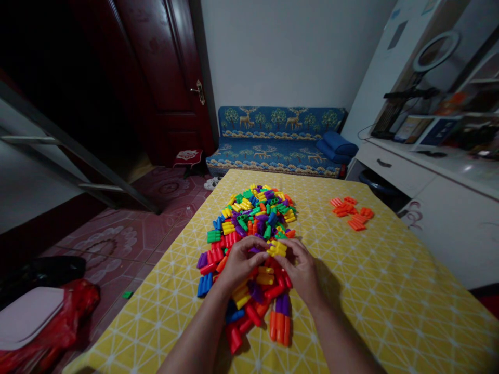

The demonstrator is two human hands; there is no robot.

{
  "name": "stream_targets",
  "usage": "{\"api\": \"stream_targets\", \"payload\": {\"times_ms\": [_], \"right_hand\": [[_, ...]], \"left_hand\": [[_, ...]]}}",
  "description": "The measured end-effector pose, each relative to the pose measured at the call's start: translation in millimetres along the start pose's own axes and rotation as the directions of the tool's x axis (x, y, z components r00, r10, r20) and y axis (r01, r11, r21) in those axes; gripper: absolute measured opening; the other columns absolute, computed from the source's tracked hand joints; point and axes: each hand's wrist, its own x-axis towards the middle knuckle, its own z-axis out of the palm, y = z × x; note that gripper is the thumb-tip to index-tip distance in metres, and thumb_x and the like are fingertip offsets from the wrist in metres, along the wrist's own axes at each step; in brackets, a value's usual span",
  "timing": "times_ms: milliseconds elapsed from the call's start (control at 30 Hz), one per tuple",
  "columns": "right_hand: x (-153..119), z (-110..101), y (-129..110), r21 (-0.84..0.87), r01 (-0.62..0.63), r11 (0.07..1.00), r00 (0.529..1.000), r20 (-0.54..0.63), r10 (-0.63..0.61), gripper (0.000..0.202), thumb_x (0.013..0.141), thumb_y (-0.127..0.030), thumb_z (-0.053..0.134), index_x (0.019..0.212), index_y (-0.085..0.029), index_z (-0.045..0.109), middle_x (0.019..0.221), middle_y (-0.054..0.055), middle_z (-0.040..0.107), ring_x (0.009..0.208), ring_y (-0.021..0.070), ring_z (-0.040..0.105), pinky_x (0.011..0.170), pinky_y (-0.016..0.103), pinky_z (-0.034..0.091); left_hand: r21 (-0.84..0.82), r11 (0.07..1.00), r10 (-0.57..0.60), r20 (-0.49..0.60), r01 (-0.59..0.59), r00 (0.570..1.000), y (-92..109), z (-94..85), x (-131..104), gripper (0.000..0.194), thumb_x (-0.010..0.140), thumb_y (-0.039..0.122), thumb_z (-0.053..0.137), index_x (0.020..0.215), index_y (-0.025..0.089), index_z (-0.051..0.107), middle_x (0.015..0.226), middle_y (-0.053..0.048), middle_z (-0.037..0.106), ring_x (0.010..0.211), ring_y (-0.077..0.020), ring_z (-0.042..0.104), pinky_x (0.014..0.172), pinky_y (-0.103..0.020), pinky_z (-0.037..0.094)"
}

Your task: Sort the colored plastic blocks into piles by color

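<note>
1. R hand point(306, 267) pinched yellow block point(278, 249) btwn thumb & fingers.
2. L hand point(242, 262): fingertips at block's L edge; clamped or not, couldn't tell.
3. Block was over mixed pile point(255, 213).

This place is looking like a home. A blue sofa point(268, 148) with deer pattern is standing against the wall point(288, 52), near a dark red door point(163, 78). A yellow cloth point(370, 275) is covering the surface point(413, 311), and shoes point(212, 183) are lying on the tiled floor point(173, 195).
</note>
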Motion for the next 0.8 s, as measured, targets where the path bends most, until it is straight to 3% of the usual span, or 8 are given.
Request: {"api": "stream_targets", "payload": {"times_ms": [133,233,400,500,567,633,700,800], "right_hand": [[14,-53,35,-0.151,-0.251,0.956,0.944,-0.254,0.208,0.048,0.079,-0.048,0.065,0.113,-0.015,0.067,0.091,0.010,0.071,0.074,0.0208,0.066,0.067,0.032,0.055],[21,-88,54,-0.370,-0.418,0.830,0.906,-0.235,0.352,0.039,0.069,-0.044,0.069,0.100,-0.020,0.073,0.085,0.008,0.072,0.066,0.0202,0.065,0.061,0.031,0.051],[21,-105,46,-0.584,-0.380,0.717,0.923,-0.293,0.250,0.036,0.074,-0.052,0.060,0.082,-0.020,0.074,0.088,0.011,0.072,0.067,0.0203,0.064,0.063,0.031,0.048],[21,-104,41,-0.666,-0.366,0.650,0.912,-0.118,0.393,0.052,0.083,-0.063,0.046,0.064,-0.022,0.071,0.073,0.008,0.071,0.067,0.0218,0.064,0.061,0.031,0.046],[22,-100,46,-0.718,-0.287,0.634,0.903,0.018,0.430,0.052,0.086,-0.062,0.043,0.077,-0.023,0.076,0.084,0.009,0.075,0.079,0.0238,0.068,0.068,0.032,0.049],[22,-91,55,-0.785,-0.184,0.591,0.928,0.058,0.367,0.052,0.087,-0.058,0.044,0.108,-0.021,0.074,0.117,0.011,0.071,0.109,0.0284,0.064,0.089,0.037,0.049],[22,-81,65,-0.860,-0.143,0.491,0.942,0.035,0.335,0.064,0.089,-0.057,0.043,0.137,-0.017,0.057,0.148,0.013,0.050,0.137,0.0325,0.043,0.108,0.049,0.036],[20,-70,76,-0.916,-0.124,0.382,0.920,0.038,0.390,0.075,0.092,-0.059,0.035,0.153,-0.014,0.033,0.162,0.010,0.025,0.150,0.0336,0.017,0.117,0.059,0.019]], "left_hand": [[0.079,0.997,-0.002,-0.037,0.005,0.999,3,-2.4,1,0.019,0.085,0.036,0.069,0.088,0.017,0.073,0.089,-0.007,0.072,0.086,-0.0191,0.066,0.080,-0.028,0.052],[0.097,0.995,-0.013,-0.062,0.019,0.998,1,-3.5,1,0.021,0.086,0.037,0.067,0.087,0.017,0.073,0.087,-0.007,0.072,0.083,-0.0185,0.066,0.077,-0.028,0.051],[0.101,0.993,-0.045,-0.076,0.053,0.996,-3,-3.2,0,0.028,0.086,0.043,0.066,0.087,0.016,0.074,0.085,-0.007,0.072,0.079,-0.0182,0.066,0.070,-0.026,0.051],[0.104,0.993,-0.045,-0.089,0.054,0.995,-2,-3.3,0,0.027,0.086,0.043,0.066,0.086,0.017,0.074,0.085,-0.006,0.073,0.079,-0.0179,0.066,0.071,-0.026,0.051],[0.107,0.993,-0.041,-0.088,0.050,0.995,-3,-3.5,1,0.026,0.086,0.042,0.066,0.087,0.017,0.074,0.085,-0.006,0.073,0.079,-0.0178,0.066,0.071,-0.026,0.051],[0.110,0.992,-0.044,-0.082,0.053,0.996,-3,-3.6,1,0.026,0.086,0.041,0.066,0.087,0.017,0.073,0.085,-0.006,0.073,0.079,-0.0178,0.066,0.071,-0.025,0.051],[0.109,0.992,-0.050,-0.078,0.059,0.996,-5,-3.8,1,0.025,0.087,0.040,0.066,0.088,0.017,0.073,0.086,-0.006,0.073,0.080,-0.0177,0.066,0.070,-0.025,0.050],[0.115,0.992,-0.053,-0.078,0.061,0.996,-7,-4.6,1,0.024,0.087,0.039,0.066,0.088,0.017,0.074,0.086,-0.006,0.073,0.079,-0.0171,0.067,0.069,-0.024,0.050]]}}
